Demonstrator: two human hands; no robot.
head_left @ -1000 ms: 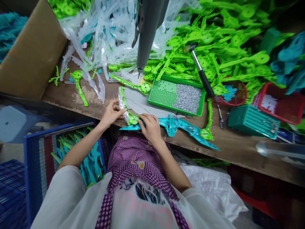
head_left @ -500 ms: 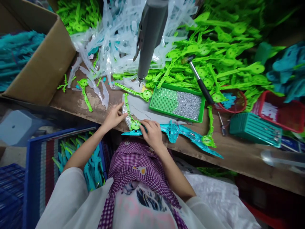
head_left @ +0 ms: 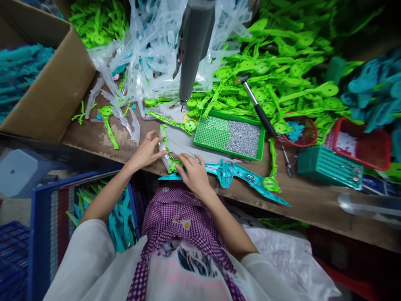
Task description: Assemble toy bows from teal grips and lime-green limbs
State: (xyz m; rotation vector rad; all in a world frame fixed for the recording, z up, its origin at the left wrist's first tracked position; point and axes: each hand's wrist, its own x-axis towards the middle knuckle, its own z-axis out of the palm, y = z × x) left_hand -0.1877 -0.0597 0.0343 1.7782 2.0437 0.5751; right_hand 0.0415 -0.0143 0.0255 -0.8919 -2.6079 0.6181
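Observation:
A bright green plastic arm (head_left: 166, 140) with a clear plastic cover (head_left: 163, 158) along its left side stands at the left end of a long blue plastic bow-shaped body (head_left: 226, 172). My left hand (head_left: 146, 151) holds the side of this arm, thumb low and fingertips higher up. At the arm's round lower end, my right hand (head_left: 194, 174) grips with thumb and fingers, partly covering the joint. A thin wire runs near the fingers. Another green arm (head_left: 272, 167) sits at the blue body's right end.
A grey electric screwdriver (head_left: 191, 50) hangs point-down above the bench. Behind the hands are a green tray (head_left: 228, 136) of small metal screws, a hammer (head_left: 257, 104), and heaps of green arms (head_left: 291, 62) and clear pieces (head_left: 147, 54). A cardboard box (head_left: 59, 83) stands left.
My right hand has shifted slightly left over the arm's round end, and the left fingers have bent a little more at the arm. The whole view has drifted slightly.

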